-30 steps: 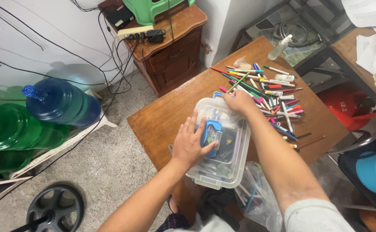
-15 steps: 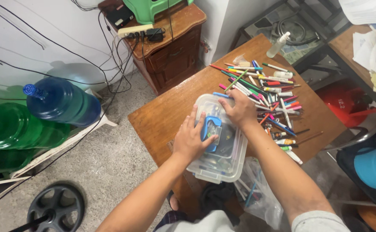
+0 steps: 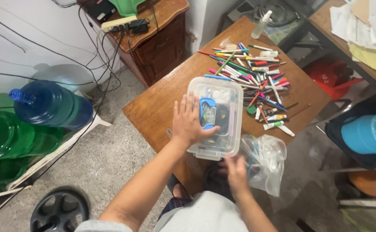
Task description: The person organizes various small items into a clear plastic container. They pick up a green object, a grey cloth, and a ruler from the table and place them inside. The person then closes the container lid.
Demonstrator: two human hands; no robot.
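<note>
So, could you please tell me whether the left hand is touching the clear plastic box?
Touching. The head view shows the left hand lying flat on the lid of the clear plastic box, palm and fingers pressed against it.

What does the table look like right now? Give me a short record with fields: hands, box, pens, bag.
left hand: left hand lies flat, fingers spread, on the lid of the clear plastic box
right hand: right hand is at the box's near edge, beside the clear plastic bag; grip cannot be told
box: lid on, stationery inside, on the wooden table
pens: loose pile of pens and markers on the table beyond the box
bag: at the table's near corner, holds pens
</note>
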